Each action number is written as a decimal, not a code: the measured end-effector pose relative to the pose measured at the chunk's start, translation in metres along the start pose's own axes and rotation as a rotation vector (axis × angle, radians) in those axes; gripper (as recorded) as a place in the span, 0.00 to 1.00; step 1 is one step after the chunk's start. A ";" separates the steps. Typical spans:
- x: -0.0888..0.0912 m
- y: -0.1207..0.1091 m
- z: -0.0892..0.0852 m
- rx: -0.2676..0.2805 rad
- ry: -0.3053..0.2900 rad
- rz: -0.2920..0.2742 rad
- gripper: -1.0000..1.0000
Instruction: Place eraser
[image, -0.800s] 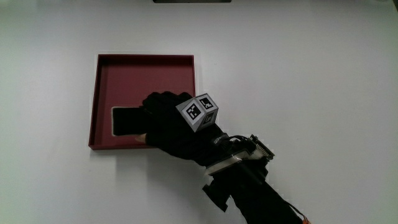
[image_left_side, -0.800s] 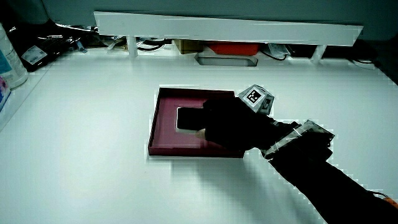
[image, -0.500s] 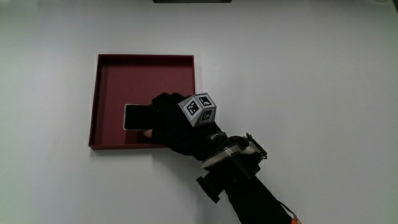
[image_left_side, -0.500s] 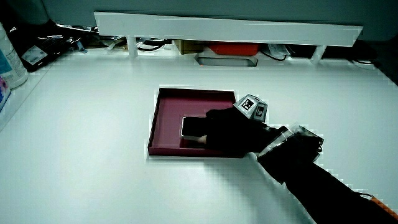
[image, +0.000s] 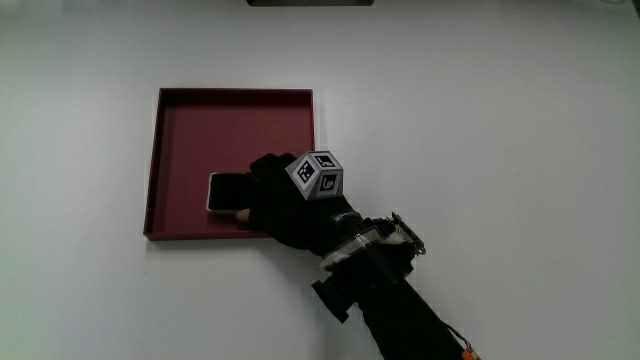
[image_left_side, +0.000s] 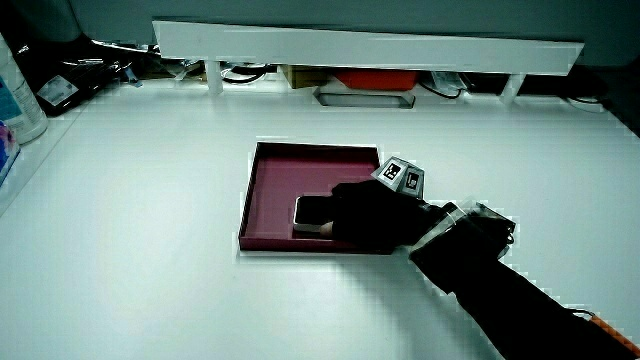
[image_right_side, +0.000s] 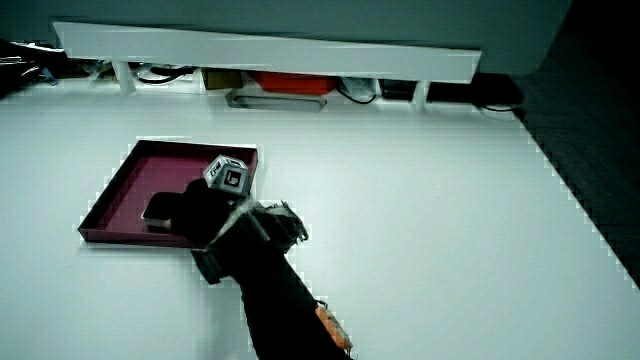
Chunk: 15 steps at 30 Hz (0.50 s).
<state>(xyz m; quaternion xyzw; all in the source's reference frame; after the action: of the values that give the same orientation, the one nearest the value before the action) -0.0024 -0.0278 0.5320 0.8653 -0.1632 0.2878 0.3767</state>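
Since a moment ago the hand (image: 285, 200) has drawn the eraser (image: 228, 191) nearer the near wall of the tray (image: 160, 140), fingers closed on its end; it looks light, stiff, best pinched across its short sides.

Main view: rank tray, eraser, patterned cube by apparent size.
1. The dark red tray, largest by far.
2 and 3. The eraser and the patterned cube look alike in size; the hand hides part of the eraser, and the cube sits higher, nearer the camera, so no ranking.
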 end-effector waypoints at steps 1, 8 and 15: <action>-0.001 -0.001 0.001 0.002 0.001 -0.003 0.42; 0.002 -0.002 0.002 0.006 0.006 0.006 0.31; 0.005 -0.007 0.006 0.044 0.069 0.042 0.19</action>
<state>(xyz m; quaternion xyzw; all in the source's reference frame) 0.0078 -0.0279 0.5280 0.8593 -0.1616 0.3288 0.3568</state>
